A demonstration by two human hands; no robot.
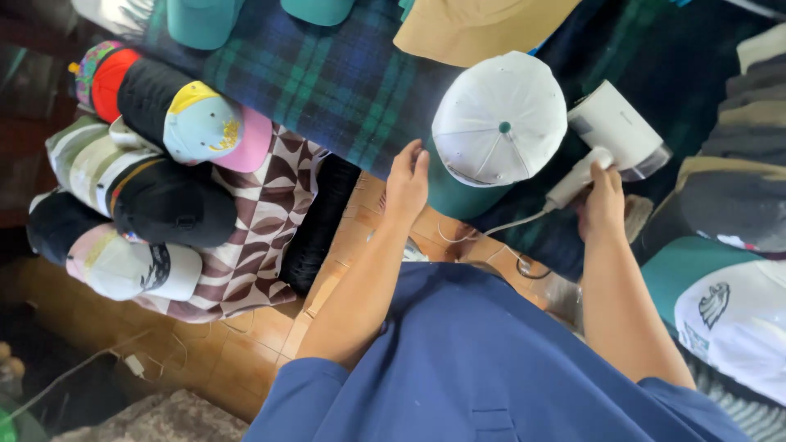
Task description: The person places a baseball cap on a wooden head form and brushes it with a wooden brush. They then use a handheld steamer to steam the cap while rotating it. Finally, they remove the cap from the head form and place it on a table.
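A: White cap (499, 119) sits crown-up on a green stand (454, 192), at the edge of the plaid-covered surface (327, 74). Handling?

B: Light and soft, I'd say. The fabric crown would dent under pressure; the brim, hidden here, is likely stiffer. Best taken low at the rim or by the stand, not by pinching the panels.

A: Left hand (407, 182)?

B: Loosely open, fingers straight and together, tips at the lower left rim of the cap, against the stand. Holding nothing. Can't tell if it touches fabric or only the stand.

A: Right hand (602, 200)?

B: Closed around the handle of a white steamer (610, 131), head tilted toward the right side of the cap and just beside it. Its cord (499, 225) runs down under the cap toward the tiled floor (246, 344).

A: Steamer handling?

B: Rigid plastic, smooth, probably the heavier item. The handle grip looks firm.

A: Surroundings?

B: Stack of caps (139, 180) at left on a brown patterned cloth (262, 237), teal caps (205, 20) at top, more caps (729, 303) at right.
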